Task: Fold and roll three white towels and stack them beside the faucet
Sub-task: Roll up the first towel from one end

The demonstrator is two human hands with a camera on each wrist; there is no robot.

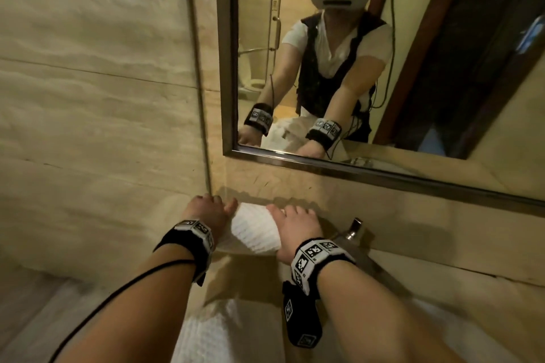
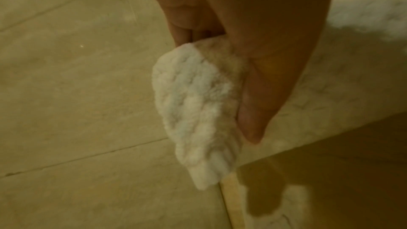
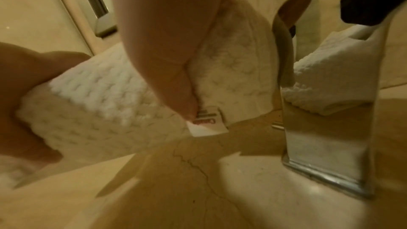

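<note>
A rolled white towel (image 1: 255, 230) lies at the back of the beige stone counter (image 1: 427, 268), just left of the chrome faucet (image 1: 354, 228). My left hand (image 1: 208, 211) grips the roll's left end (image 2: 193, 111), thumb along its side. My right hand (image 1: 295, 224) curls over the right end, with its thumb pressing the roll (image 3: 99, 111) near a small sewn label (image 3: 209, 125). The faucet's flat body (image 3: 330, 128) stands close beside that end and mirrors the towel. A second white towel (image 1: 212, 333) lies near me between my forearms.
The tiled side wall (image 1: 88, 97) meets the back wall right behind my left hand. A framed mirror (image 1: 368, 174) hangs above the counter and shows the person and both wrists. A crack runs across the counter (image 3: 198, 166) in front of the roll.
</note>
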